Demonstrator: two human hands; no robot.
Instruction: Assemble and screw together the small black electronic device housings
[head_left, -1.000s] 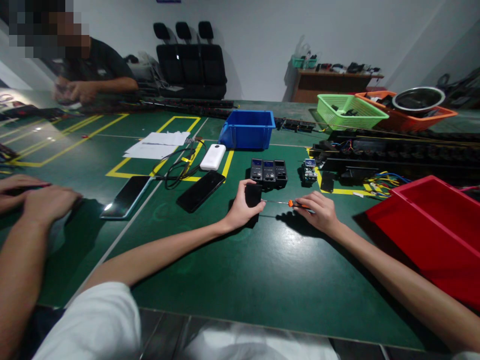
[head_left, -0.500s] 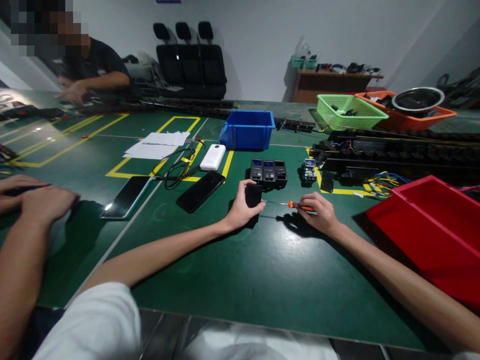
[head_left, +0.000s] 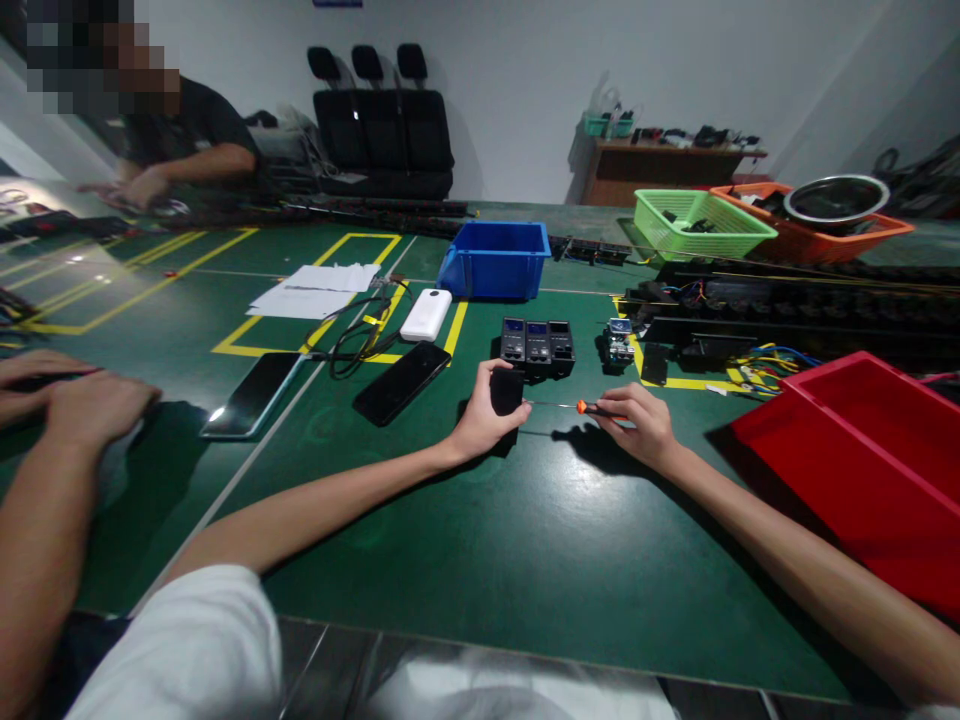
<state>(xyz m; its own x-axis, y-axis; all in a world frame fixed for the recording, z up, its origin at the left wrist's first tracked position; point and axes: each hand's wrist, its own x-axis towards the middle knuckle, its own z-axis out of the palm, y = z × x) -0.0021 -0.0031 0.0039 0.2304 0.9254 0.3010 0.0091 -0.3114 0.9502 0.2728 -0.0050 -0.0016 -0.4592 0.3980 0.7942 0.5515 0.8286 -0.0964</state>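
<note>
Between the fingers and thumb of my left hand [head_left: 480, 418] is a small black box-shaped device [head_left: 507, 391], held just over the table. My right hand [head_left: 641, 422] grips a screwdriver [head_left: 587, 408] with an orange and black handle. Its thin shaft points left, and the tip meets the right side of the device near my left thumb; the exact contact point is too small to make out. Just behind my left hand stand three similar black modules [head_left: 536, 342] in a row. A small circuit board assembly [head_left: 619, 342] stands to their right.
A blue bin [head_left: 499, 262] is at the back. A black phone [head_left: 403, 383], a white power bank [head_left: 426, 315] and cables lie left. A red bin [head_left: 862, 470] is at the right, near colored wires [head_left: 765, 368]. Another person's hands [head_left: 90, 400] rest at far left.
The fingers of my right hand have shifted slightly on the screwdriver handle, which appears turned. My left hand and the device stay put. The person across the table has moved their hands.
</note>
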